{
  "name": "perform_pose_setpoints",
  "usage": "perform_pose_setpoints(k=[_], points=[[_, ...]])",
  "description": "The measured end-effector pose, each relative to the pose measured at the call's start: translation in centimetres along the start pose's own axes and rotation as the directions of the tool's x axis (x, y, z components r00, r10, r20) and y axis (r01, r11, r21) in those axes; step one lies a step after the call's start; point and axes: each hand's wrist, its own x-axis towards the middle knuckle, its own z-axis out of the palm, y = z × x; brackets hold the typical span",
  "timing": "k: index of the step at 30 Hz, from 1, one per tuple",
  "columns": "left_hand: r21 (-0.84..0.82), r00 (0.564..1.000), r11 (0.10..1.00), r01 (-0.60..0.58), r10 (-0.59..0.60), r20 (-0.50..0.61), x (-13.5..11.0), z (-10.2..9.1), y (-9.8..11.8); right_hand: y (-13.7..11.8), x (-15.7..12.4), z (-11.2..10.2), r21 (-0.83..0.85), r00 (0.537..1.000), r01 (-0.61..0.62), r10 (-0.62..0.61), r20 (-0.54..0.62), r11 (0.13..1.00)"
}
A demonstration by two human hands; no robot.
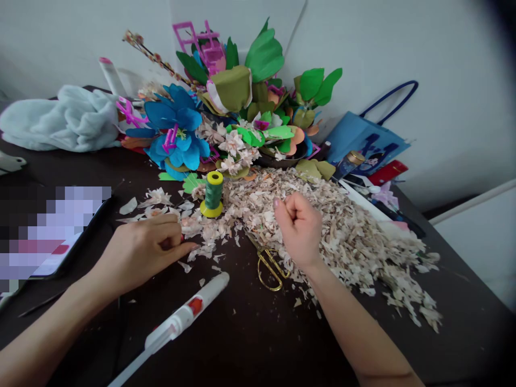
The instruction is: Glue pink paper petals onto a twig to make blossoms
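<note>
Left hand (pixel 139 244) low over near-left scraps, fingers curled, pinch hard to read; right hand (pixel 300 228) in a closed fist above the petal-scrap heap (pixel 350 242) on the right; can't tell if either grips anything. Green thread spool (pixel 213 196) upright between them, slightly farther; gold-handled scissors (pixel 271 263) just near of the right hand, white stick-like tool (pixel 181 321) nearest. Judged best: light, steady fingers, wrists clear of scissors and tool.
</note>
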Motion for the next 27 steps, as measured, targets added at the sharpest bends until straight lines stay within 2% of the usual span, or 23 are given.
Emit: perform_pose_setpoints(k=[2, 4, 6, 9, 13, 16, 21, 24, 27], points=[[0.013, 0.997, 0.999, 0.053, -0.053, 0.053, 0.0, 0.0, -0.1, 0.1, 0.1, -0.1, 0.000, 0.988, -0.073, 0.072, 0.136, 0.997], [0.017, 0.993, 0.996, 0.092, -0.093, 0.070, 0.0, -0.1, -0.2, 0.3, 0.3, 0.0, -0.003, 0.942, -0.138, 0.132, 0.308, 0.990], [-0.024, 0.992, 0.994, 0.109, -0.107, 0.060, 0.0, -0.2, -0.4, 0.5, 0.3, 0.2, -0.032, 0.909, -0.141, 0.142, 0.392, 0.990], [-0.135, 0.989, 0.981, 0.137, -0.130, 0.066, 0.1, -0.3, -0.6, 0.6, 0.1, 0.5, -0.086, 0.912, -0.108, 0.133, 0.389, 0.990], [-0.188, 0.958, 0.942, 0.279, -0.261, 0.118, 0.1, -0.6, -0.3, 0.4, -0.3, 0.8, -0.093, 0.907, -0.098, 0.128, 0.402, 0.991], [-0.250, 0.941, 0.908, 0.337, -0.321, 0.104, 0.2, -0.8, 0.0, 0.2, -0.4, 0.9, -0.070, 0.891, -0.093, 0.114, 0.439, 0.993], [-0.296, 0.950, 0.904, 0.309, -0.277, 0.147, 0.3, -1.0, -0.1, 0.4, -0.6, 1.1, -0.055, 0.882, -0.074, 0.091, 0.462, 0.996], [-0.306, 0.964, 0.915, 0.261, -0.232, 0.130, 0.4, -1.0, -0.2, 0.4, -0.7, 1.3, -0.055, 0.875, -0.084, 0.100, 0.474, 0.995], [-0.361, 0.952, 0.882, 0.302, -0.262, 0.156, 0.5, -0.9, -0.1, 0.2, -0.8, 1.6, -0.039, 0.857, -0.102, 0.107, 0.504, 0.994]])
